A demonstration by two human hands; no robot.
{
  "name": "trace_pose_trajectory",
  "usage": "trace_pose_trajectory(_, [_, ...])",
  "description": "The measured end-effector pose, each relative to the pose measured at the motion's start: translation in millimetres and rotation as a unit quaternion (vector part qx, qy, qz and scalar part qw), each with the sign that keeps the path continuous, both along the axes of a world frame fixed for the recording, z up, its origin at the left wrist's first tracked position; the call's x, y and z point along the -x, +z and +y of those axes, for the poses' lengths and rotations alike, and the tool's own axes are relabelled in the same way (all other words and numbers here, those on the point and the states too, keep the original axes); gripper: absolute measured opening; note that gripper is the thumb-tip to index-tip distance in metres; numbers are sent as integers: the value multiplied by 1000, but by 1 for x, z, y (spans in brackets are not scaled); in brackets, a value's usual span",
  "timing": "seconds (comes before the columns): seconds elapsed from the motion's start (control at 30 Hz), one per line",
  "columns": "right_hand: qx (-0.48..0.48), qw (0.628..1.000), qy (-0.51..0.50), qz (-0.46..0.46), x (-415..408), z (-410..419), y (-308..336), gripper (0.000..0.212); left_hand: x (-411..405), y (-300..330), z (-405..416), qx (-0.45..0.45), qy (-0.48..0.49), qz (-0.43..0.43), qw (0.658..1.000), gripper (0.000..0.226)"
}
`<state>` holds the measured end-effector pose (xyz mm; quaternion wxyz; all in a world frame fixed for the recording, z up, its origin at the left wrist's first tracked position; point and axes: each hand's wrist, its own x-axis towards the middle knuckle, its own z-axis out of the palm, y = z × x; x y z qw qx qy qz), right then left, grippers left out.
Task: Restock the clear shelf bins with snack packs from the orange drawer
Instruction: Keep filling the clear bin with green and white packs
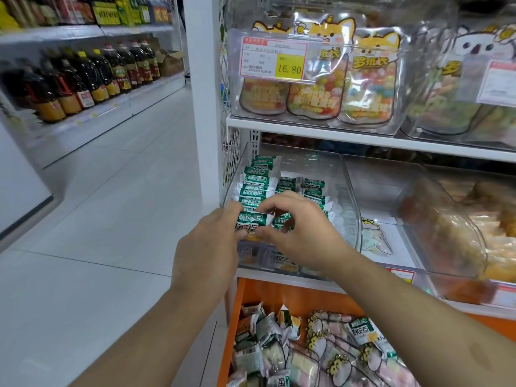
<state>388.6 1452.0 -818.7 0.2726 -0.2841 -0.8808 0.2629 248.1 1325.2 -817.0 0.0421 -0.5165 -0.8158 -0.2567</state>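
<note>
Orange drawer [237,311] still holds plenty of packs, so lots left. Left hand [206,247] and right hand [300,233] both grip a green snack pack [251,220] at the clear bin [349,202] front; bin's roughly half filled, right bins sparse.

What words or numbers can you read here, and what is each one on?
"16.80": yellow patch of the price tag on the upper clear bin.
"230227160353": roughly, under that tag's barcode; the digits are small.
Candy bags: large Chinese characters, not clearly readable.
Green snack packs, oil bottles, right-hand tags: too blurred.
</note>
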Motion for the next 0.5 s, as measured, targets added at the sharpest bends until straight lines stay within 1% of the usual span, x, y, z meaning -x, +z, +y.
trace_pose_trajectory(0.1, [-22,1000,-6,-14,-1,-1,-1,28,0,0,0,2,6,29,1000,38])
trace_pose_trajectory(0.33, [-1,999,-19,-27,0,-6,2,27,3,2,-1,18,9,29,999,36])
trace_pose_trajectory(0.5, [-22,999,-27,-31,4,-9,1,27,5,1,-2,11,5,20,1000,34])
